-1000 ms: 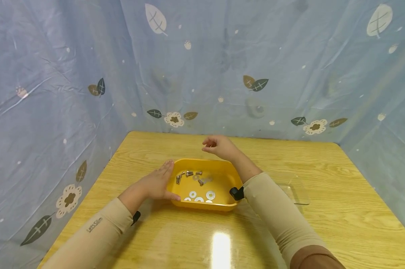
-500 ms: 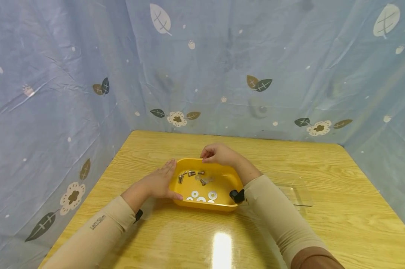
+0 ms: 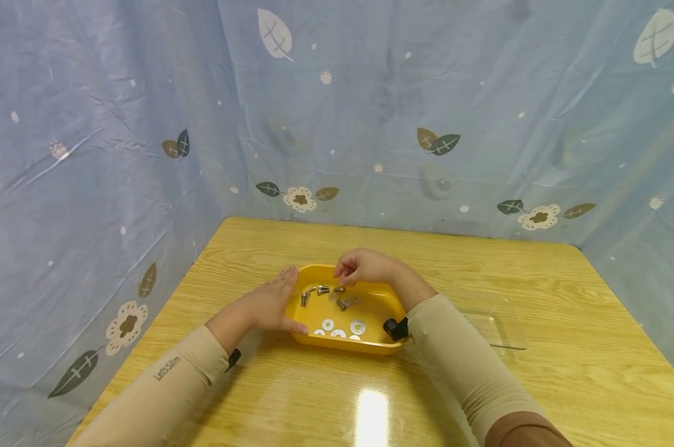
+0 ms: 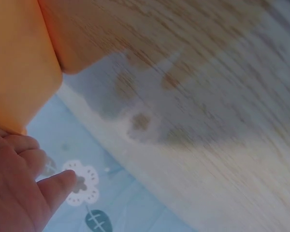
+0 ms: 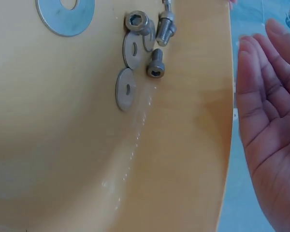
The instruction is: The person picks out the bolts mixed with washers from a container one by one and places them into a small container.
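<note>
A yellow plastic tray [image 3: 345, 347] stands on the table. My left hand [image 3: 266, 304] rests against its left end, fingers straight along the side and thumb over the near rim. Over the tray's far rim hovers my right hand [image 3: 367, 267], its fingers loosely bent; the right wrist view reveals nothing between them. Several hex-socket screws [image 3: 305, 300] lie toward the back left inside the tray. Flat metal washers [image 3: 357, 327] sit along the near wall. Close to the right hand are a screw [image 5: 156, 65] and small washers [image 5: 125, 89] on the tray floor.
A clear plastic lid or box [image 3: 507, 338] lies on the wooden table [image 3: 292, 397] right of the tray, partly behind the right forearm. A blue patterned curtain [image 3: 359, 112] hangs around the table's back and sides. Black wrist cameras [image 3: 395, 329] sit near the tray.
My right hand has come down and slightly nearer, from above the table behind the tray to the tray's far rim. The left hand has kept its place; the head view has shifted a little.
</note>
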Demonstrator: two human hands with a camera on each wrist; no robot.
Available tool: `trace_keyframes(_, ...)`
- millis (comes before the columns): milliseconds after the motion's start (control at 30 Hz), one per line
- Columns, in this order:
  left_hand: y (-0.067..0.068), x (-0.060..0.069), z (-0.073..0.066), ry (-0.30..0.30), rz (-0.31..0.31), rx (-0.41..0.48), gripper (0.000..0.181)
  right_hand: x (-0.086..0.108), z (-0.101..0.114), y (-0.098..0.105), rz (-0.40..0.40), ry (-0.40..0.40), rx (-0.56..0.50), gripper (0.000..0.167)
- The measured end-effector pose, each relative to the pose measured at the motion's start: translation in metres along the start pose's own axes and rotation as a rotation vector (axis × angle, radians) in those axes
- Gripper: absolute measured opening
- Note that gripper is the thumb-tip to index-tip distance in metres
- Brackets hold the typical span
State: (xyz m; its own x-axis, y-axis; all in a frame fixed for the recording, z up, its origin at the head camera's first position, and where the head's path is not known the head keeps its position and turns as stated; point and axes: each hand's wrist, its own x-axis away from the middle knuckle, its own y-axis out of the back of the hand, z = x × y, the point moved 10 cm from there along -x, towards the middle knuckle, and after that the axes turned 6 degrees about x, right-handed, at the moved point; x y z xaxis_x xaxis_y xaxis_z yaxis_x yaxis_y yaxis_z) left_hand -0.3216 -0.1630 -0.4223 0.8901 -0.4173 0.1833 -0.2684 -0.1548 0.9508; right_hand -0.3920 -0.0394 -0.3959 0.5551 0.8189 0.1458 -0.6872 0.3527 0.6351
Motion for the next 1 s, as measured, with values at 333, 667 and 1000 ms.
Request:
trace_keyframes(333, 0.002, 0.0, -0.003, -0.007, -0.007, -0.008, 0.123, -0.004, -0.011, -0.025, 0.166, -0.009, 0.03, 0.023)
trace_keyframes(667, 0.0, 0.001, -0.004, -0.009, -0.012, 0.002, 0.122, -0.004, -0.027, -0.041, 0.227, -0.067, 0.07, 0.029)
trace_keyframes(1000, 0.001, 0.002, -0.002, 0.001, -0.016, 0.005, 0.122, -0.008, -0.035, -0.045, 0.219, -0.066, 0.154, 0.039)
